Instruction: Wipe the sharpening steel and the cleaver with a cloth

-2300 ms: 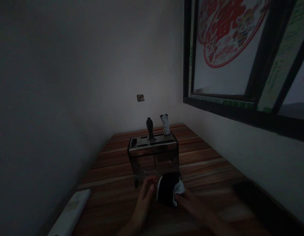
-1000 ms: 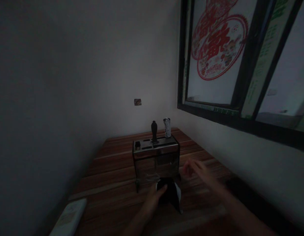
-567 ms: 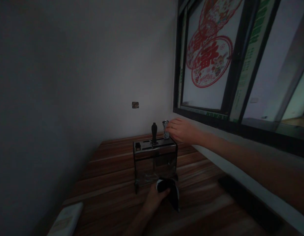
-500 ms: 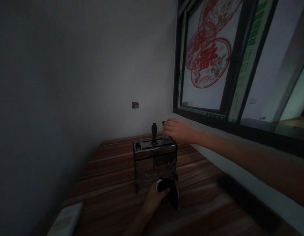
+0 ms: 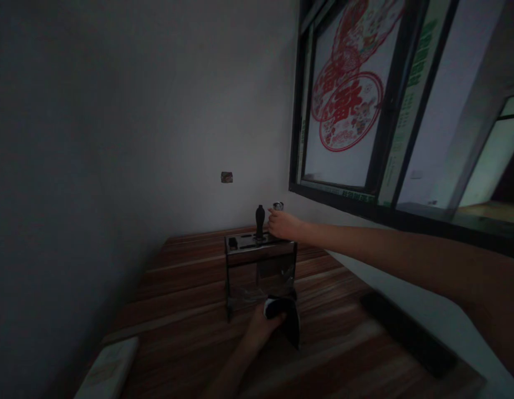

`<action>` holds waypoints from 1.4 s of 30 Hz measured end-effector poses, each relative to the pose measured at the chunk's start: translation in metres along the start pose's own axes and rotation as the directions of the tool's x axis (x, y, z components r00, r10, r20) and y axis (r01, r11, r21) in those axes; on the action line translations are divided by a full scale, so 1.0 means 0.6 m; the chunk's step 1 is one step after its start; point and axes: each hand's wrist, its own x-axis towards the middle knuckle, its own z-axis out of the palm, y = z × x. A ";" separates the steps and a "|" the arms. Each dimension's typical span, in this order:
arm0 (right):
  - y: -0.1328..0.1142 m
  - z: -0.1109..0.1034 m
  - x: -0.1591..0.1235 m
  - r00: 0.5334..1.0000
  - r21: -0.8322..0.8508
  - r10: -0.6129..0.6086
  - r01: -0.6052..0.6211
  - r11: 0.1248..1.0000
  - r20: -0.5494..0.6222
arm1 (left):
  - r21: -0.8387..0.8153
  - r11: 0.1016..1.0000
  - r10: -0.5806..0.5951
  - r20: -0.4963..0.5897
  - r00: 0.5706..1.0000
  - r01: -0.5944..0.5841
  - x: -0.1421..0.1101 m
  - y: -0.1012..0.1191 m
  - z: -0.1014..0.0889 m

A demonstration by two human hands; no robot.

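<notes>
On the wooden table stands a knife-rack-like stand (image 5: 261, 249) with clear sides and a slotted top. A black handle (image 5: 260, 220) rises upright from its middle. My right hand (image 5: 284, 224) reaches to the right end of the top, its fingers curled around something with a shiny round metal top (image 5: 278, 205); the rest of that item is hidden. Below, in front of the stand, my left hand (image 5: 261, 324) grips a black, cloth-like item (image 5: 287, 318) with a pale edge. Darkness keeps me from telling exactly what it is.
A long dark slab (image 5: 409, 330) lies along the table's right side. At the lower left is a whitish flat box (image 5: 109, 366). A wall meets the table's back, with a dark-framed window (image 5: 344, 188) bearing red decorations to the right.
My right hand has shifted slightly down around the metal-topped item, whose round top now shows above the fingers. The left hand keeps its hold. The view has moved a little.
</notes>
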 end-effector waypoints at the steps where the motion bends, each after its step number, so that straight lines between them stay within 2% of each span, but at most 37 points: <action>1: -0.001 0.002 0.003 1.000 -0.004 0.002 -0.002 1.000 0.022 | 0.002 1.000 0.002 0.002 1.000 -0.002 -0.001 0.001 0.000; 12: 0.002 0.020 0.032 0.985 0.030 0.011 -0.017 0.999 0.173 | 0.026 0.999 0.018 0.033 0.999 -0.019 -0.004 0.008 -0.001; 28: 0.032 0.016 0.022 0.983 0.084 0.002 -0.018 0.996 0.183 | 0.029 0.999 0.025 0.082 0.996 -0.028 -0.005 0.005 0.001; 34: 0.079 0.007 0.013 0.989 0.093 0.023 -0.037 0.995 0.146 | 0.059 0.998 0.010 0.099 0.995 -0.016 -0.009 0.007 0.003; 42: 0.187 -0.028 0.005 0.989 0.144 0.104 -0.119 0.982 0.107 | 0.075 0.997 0.019 0.112 0.994 -0.027 -0.015 0.013 0.003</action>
